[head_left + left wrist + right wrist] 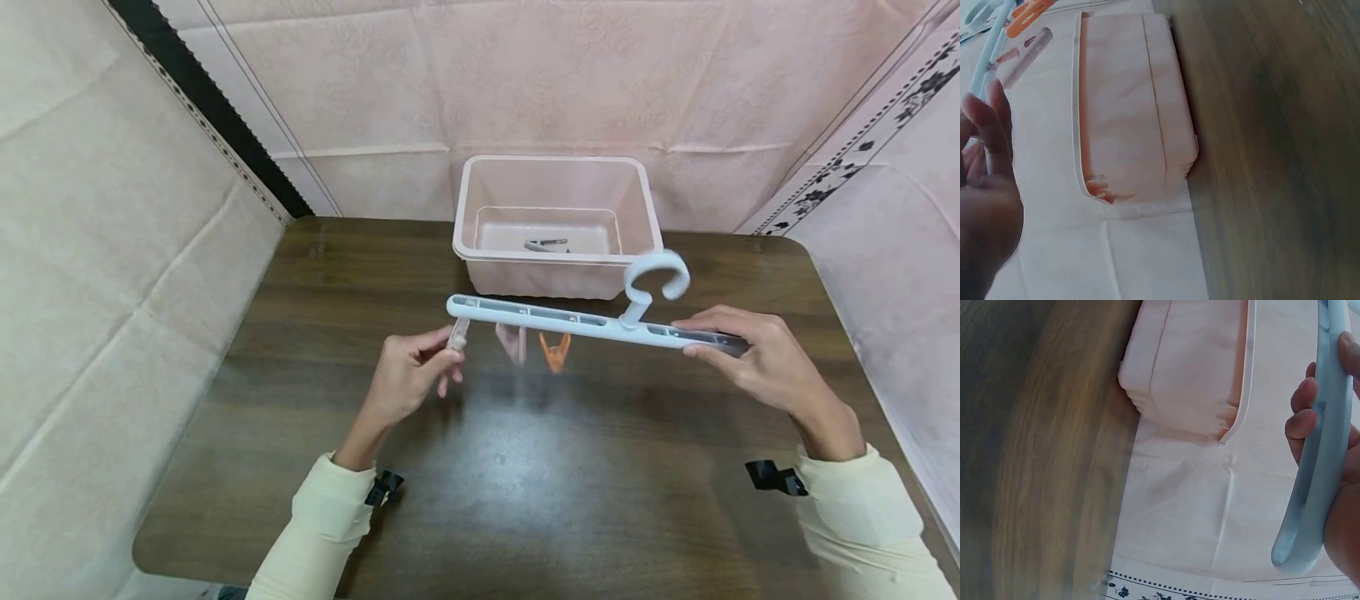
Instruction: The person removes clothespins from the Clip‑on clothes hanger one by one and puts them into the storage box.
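Note:
A light-blue hanger bar with a hook (pixel 540 317) is held level above the table, its hook pointing up. My right hand (pixel 765 354) grips the bar's right end; in the right wrist view, fingers and thumb wrap the hanger (pixel 1319 456). Between thumb and fingers, my left hand (pixel 408 375) pinches a pale, see-through clothespin (pixel 458 333) at the bar's left end. A pink clothespin (pixel 513 342) and an orange clothespin (pixel 555 352) hang from the bar to its right. In the left wrist view, my fingers hide the pale clothespin.
Behind the hanger, a pink plastic basin (pixel 555 273) stands at the back of the dark wooden table (pixel 510 483). A grey clothespin (pixel 545 244) lies inside it. Pale patterned cloth (pixel 555 75) hangs behind the table and along both sides.

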`<state>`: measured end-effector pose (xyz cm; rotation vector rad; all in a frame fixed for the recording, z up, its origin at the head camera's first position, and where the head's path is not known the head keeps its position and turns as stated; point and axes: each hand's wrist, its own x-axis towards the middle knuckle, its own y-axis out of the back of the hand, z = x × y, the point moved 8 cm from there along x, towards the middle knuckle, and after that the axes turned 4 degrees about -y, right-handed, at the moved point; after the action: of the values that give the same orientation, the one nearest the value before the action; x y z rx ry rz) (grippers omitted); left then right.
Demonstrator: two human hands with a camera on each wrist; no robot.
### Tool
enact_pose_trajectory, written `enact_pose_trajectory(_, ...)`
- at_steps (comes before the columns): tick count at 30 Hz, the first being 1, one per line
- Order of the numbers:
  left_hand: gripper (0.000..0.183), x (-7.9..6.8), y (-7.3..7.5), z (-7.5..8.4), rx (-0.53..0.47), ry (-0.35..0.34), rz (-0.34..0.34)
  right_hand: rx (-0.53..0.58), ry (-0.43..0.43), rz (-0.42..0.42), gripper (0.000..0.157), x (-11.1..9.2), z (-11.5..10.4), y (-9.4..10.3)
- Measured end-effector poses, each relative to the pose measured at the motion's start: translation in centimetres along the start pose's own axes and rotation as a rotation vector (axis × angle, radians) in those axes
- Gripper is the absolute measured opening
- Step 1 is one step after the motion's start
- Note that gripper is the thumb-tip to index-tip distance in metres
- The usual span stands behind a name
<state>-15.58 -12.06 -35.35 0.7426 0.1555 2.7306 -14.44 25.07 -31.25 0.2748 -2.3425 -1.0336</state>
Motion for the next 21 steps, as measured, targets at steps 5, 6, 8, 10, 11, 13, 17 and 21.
enact_pose_trajectory(5,0.028,0.0,0.2,0.3,0.078,-0.045,0.035,-0.004,0.005,-0.003,0.045,0.0,-0.1,-0.2)
enact_pose_trajectory(6,0.027,0.0,0.2,0.3,0.071,-0.034,0.039,-0.005,0.006,0.0,0.046,0.0,0.0,-0.2)
enact_pose_trajectory(8,0.026,0.0,0.2,0.1,0.05,-0.006,0.043,-0.007,0.003,0.001,0.047,0.0,0.1,-0.3)
enact_pose_trajectory(10,0.025,0.0,0.3,-0.2,0.002,0.024,0.05,-0.007,0.001,-0.004,0.047,0.0,0.2,-0.3)
enact_pose_trajectory(11,0.026,0.0,0.3,-0.3,-0.03,0.041,0.055,-0.007,0.001,-0.006,0.048,0.0,0.3,-0.3)
enact_pose_trajectory(13,0.029,0.0,0.3,-0.5,-0.095,0.069,0.064,-0.004,-0.001,-0.007,0.048,0.0,0.3,-0.3)
enact_pose_trajectory(17,0.033,-0.1,0.5,-0.8,-0.18,0.102,0.096,0.005,-0.004,-0.002,0.048,0.0,0.4,-0.3)
enact_pose_trajectory(21,0.03,-0.1,1.0,-0.8,-0.138,0.091,0.125,-0.003,-0.018,0.008,0.047,-0.1,0.4,-0.1)
